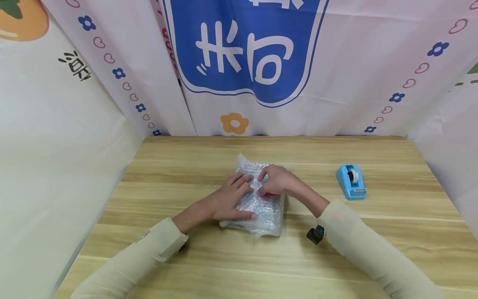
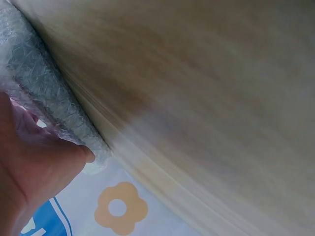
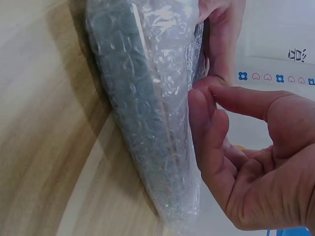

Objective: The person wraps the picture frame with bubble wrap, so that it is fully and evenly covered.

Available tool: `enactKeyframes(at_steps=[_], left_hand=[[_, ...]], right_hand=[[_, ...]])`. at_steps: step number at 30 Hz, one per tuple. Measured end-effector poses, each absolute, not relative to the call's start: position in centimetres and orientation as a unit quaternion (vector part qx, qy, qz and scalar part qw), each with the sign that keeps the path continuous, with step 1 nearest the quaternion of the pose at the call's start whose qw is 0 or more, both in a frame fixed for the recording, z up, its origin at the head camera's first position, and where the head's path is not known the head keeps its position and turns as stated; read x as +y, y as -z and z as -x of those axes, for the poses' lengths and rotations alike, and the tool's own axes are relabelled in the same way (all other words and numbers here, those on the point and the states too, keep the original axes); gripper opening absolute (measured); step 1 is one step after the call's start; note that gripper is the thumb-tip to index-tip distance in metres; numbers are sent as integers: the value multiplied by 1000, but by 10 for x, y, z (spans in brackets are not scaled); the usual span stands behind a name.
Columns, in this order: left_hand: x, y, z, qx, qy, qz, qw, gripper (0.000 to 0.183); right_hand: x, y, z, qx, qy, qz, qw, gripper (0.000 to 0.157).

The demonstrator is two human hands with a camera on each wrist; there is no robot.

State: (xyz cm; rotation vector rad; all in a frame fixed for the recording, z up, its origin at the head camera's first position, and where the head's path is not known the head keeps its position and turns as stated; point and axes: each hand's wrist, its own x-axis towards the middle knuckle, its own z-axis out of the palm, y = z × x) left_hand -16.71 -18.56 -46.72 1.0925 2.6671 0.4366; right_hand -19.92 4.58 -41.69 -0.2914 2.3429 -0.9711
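Note:
A flat rectangular package [image 1: 267,214] in clear bubble wrap lies on the wooden table. Through the wrap in the right wrist view, a greenish-blue side [image 3: 123,64] shows; what is inside is otherwise obscured. My left hand [image 1: 231,199] rests across the left part of the package, fingers spread and thumb toward its near side. In the left wrist view the thumb tip [image 2: 88,155] lies by the wrapped edge. My right hand [image 1: 276,180] bends over the upper middle, fingers curled and fingertips at the wrap. I cannot tell whether the right thumb and index finger pinch anything.
A light blue tape dispenser [image 1: 351,182] with a small roll stands on the table [image 1: 179,265], right of the package. Printed white cloth [image 1: 336,83] hangs behind the table's far edge and along both sides. A small black device [image 1: 315,235] sits at the right sleeve.

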Motion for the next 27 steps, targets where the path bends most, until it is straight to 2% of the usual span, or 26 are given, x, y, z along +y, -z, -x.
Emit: enactKeyframes(at_steps=[18,21,24,27], left_hand=[[-187,467,167,911,-145,-366,118,72],[-187,466,167,913,-139,-365,119,73],[-186,466,168,913,-135,-365,120,74],[-186,466,168,914,-134,-364,121,74]], right_hand=[[51,427,192,892,349,111,263,41],[50,430,196,901,321,123,264,35],[50,442,208,910,277,147,272,18],[44,439,212,916,233,143,295,25]])
